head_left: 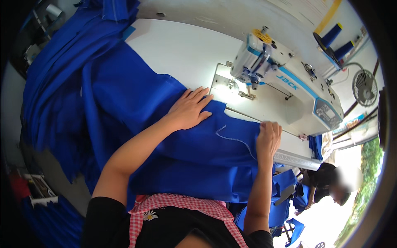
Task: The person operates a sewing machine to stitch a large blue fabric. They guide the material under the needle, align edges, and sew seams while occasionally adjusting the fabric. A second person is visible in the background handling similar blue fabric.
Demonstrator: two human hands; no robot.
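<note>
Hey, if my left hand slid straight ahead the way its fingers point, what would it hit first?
Your left hand, resting on the blue cloth, points toward the sewing machine; its lit needle area would likely come first, though height is unclear.

Left grip (190,110) flat on blue cloth (194,149) — right grip (269,139) clasping its edge — sewing machine (285,80) beyond.

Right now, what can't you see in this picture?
All in the head view:
Right hand: fingertips hidden, curled out of sight.
Table: partly covered by blue cloth.
Sewing machine: its needle is too small, lost in bright glare.
Cloth heap: top cut off by the upper edge.
Other person: head blurred.
</note>
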